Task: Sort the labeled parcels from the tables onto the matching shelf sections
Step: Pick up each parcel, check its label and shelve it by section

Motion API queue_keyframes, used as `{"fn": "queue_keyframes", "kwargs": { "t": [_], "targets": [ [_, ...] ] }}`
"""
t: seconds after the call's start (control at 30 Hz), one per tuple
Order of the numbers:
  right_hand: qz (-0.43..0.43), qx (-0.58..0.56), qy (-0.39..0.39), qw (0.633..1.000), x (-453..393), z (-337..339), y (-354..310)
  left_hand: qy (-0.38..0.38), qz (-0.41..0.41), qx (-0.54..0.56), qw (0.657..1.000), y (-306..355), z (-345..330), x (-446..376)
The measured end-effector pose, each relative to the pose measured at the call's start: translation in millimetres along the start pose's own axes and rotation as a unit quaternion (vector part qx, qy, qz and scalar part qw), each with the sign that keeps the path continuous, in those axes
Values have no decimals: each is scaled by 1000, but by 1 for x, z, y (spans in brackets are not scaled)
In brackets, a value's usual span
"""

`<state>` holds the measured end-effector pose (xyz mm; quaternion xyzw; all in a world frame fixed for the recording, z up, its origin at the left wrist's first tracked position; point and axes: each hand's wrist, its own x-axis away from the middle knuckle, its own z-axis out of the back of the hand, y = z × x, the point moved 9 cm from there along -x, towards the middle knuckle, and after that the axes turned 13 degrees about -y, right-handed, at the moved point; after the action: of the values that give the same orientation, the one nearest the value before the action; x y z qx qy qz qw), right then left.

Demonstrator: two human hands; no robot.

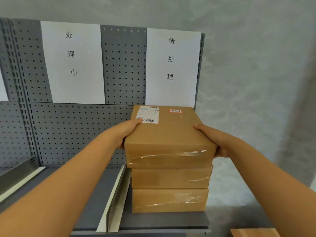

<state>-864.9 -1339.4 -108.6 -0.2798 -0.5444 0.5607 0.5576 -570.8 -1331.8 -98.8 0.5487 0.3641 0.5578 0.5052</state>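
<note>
You faced the grey pegboard shelf [71,134], its rightmost section at 3 o'clock marked by a white sign [171,69] reading 待处理; a second sign [72,62], 处理中, hung at 10 o'clock. In that right section, just right of the white divider [113,200], stood a stack of two brown parcels [170,190], and the top parcel [168,134] sat on them at centre. Your left hand [127,132] gripped its left edge, thumb on the lid; your right hand [216,142] grasped its right edge likewise. Its shipping label [148,114] and red-bordered sticker [175,111] lay at 12 o'clock.
</note>
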Motion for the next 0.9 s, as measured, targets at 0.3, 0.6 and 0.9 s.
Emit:
{"fn": "queue_keyframes", "kwargs": {
  "t": [0.3, 0.6, 0.9],
  "targets": [
    [-40, 45, -6, 998, -24, 19, 2, 5, 60, -9, 998, -10, -4, -33],
    [-62, 132, 47, 988, -21, 25, -2, 46, 71, -120, 989, -3, 5, -36],
    [283, 463, 296, 786, 30, -28, -108, 284, -169, -416, 847, 55, 30, 40]
  ]
}}
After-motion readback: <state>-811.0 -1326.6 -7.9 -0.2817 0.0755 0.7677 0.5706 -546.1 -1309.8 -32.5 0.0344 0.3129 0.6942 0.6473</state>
